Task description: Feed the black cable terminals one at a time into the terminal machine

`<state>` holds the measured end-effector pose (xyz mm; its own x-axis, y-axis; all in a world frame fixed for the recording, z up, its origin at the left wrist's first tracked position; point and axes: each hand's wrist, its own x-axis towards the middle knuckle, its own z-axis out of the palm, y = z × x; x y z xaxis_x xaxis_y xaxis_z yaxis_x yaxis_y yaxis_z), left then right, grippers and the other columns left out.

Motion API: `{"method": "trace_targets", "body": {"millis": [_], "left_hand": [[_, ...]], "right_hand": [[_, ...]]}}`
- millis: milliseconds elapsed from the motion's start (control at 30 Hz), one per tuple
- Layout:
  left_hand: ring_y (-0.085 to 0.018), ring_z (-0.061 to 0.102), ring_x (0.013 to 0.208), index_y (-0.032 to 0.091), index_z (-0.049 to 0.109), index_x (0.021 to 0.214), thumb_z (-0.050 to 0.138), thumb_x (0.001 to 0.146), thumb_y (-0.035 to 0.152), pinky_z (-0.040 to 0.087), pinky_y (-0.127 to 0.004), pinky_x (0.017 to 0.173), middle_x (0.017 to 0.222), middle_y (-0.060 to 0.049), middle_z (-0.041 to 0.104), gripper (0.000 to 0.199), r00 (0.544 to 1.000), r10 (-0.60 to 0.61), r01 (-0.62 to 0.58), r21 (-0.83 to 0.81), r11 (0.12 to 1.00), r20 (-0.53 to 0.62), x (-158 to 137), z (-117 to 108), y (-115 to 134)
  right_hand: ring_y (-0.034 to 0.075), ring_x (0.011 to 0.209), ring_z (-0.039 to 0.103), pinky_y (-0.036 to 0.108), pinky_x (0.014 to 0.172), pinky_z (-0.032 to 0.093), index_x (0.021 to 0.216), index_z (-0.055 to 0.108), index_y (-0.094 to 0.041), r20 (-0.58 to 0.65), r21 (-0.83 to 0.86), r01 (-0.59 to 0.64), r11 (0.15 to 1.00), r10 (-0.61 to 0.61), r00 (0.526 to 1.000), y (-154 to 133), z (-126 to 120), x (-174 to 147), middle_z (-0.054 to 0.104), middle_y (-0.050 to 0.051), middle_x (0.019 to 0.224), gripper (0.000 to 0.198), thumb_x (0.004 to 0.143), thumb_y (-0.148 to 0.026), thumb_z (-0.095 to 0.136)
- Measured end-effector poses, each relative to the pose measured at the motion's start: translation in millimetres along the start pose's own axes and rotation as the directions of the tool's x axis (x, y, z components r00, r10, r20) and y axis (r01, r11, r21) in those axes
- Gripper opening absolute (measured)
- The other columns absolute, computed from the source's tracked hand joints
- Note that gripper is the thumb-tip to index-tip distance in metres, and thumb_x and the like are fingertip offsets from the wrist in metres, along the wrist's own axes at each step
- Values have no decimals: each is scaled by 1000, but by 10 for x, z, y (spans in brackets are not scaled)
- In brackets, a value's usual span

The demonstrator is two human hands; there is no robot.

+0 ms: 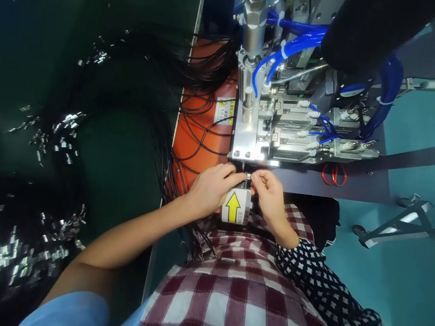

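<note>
My left hand point(211, 187) reaches in from the left with its fingers bent and pressed together at the front of the machine. Its fingertips meet a small shiny metal connector point(248, 176). From the other side my right hand point(271, 195) pinches the same connector between thumb and fingers. Just below the fingertips is a round housing point(235, 215) with a yellow arrow label, partly covered by my left hand. The metal front plate of the machine point(244, 142) stands directly beyond both hands. Whether a cable runs inside my left hand is hidden.
Black cables point(209, 69) cross the orange plate point(192, 128) on the left. Cable heaps with shiny ends point(11, 259) lie on the dark surface. Blue air hoses point(304, 41) run over the machine. Red-handled scissors point(334, 174) lie right of my hands. A wheeled stand leg point(395, 227) is farther right.
</note>
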<state>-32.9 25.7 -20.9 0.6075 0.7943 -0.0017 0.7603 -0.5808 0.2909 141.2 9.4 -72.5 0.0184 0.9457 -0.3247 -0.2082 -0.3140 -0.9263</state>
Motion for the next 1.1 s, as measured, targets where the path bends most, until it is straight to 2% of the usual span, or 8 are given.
{"method": "trace_targets", "body": {"millis": [267, 400, 500, 567, 700, 767, 900, 1100], "left_hand": [[-21, 56, 86, 18, 62, 122, 45, 97, 19, 47, -31, 73, 98, -8, 62, 31, 997, -78, 79, 89, 993, -16, -9, 90, 110], [-20, 56, 89, 17, 63, 118, 41, 97, 16, 50, -30, 77, 95, -8, 58, 31, 988, -66, 49, -125, 991, -138, -68, 136, 33], [-20, 57, 102, 16, 55, 126, 38, 97, 14, 52, -33, 89, 110, -11, 55, 34, 965, -160, 103, -262, 960, -208, -242, 119, -41], [-22, 54, 110, 15, 50, 133, 39, 97, 14, 50, -38, 96, 119, -13, 53, 38, 960, -189, 144, -215, 966, -208, -401, 114, -76], [-30, 50, 118, 14, 46, 141, 39, 96, 12, 48, -46, 100, 129, -16, 54, 46, 979, -138, 151, 80, 985, -148, -640, 164, -107], [-32, 49, 120, 13, 44, 143, 40, 95, 11, 48, -46, 100, 133, -17, 53, 49, 982, -132, 155, 171, 973, -135, -673, 201, -109], [-32, 50, 121, 12, 46, 143, 40, 96, 14, 50, -43, 99, 131, -17, 55, 48, 980, -133, 161, 197, 967, -148, -655, 234, -109], [-31, 52, 120, 13, 49, 141, 39, 97, 15, 51, -43, 98, 129, -17, 56, 46, 976, -143, 173, 184, 968, -164, -672, 222, -91]], "right_hand": [[12, 54, 51, 27, 55, 42, 79, 56, -21, 6, -42, 33, 999, -33, 999, 31, -1, 16, 53, -5, 61, 22, 85, -41, 64], [12, 54, 49, 27, 55, 41, 79, 56, -21, 21, -38, 38, 999, -37, 999, 54, -10, 33, 51, -5, 58, 22, 85, -41, 63], [12, 54, 49, 27, 56, 40, 79, 57, -21, 30, -40, 52, 998, -50, 998, 69, -26, 49, 51, -5, 59, 22, 85, -41, 63], [12, 55, 49, 27, 56, 40, 80, 57, -21, 34, -40, 56, 998, -55, 998, 80, -34, 57, 51, -5, 59, 22, 85, -41, 63], [12, 55, 49, 26, 57, 40, 80, 57, -20, 36, -33, 60, 998, -59, 998, 97, -31, 61, 51, -5, 60, 22, 85, -40, 63], [11, 55, 49, 26, 58, 40, 80, 58, -20, 22, -26, 58, 998, -57, 998, 103, -27, 60, 52, -5, 62, 22, 84, -41, 64], [11, 57, 50, 27, 60, 40, 81, 60, -19, -48, -15, 58, 998, -59, 997, 121, -74, 46, 55, -4, 66, 26, 86, -44, 63], [9, 57, 49, 25, 60, 37, 81, 62, -18, -158, 35, 41, 999, -35, 987, 152, -310, -27, 55, -4, 70, 25, 84, -43, 67]]}}
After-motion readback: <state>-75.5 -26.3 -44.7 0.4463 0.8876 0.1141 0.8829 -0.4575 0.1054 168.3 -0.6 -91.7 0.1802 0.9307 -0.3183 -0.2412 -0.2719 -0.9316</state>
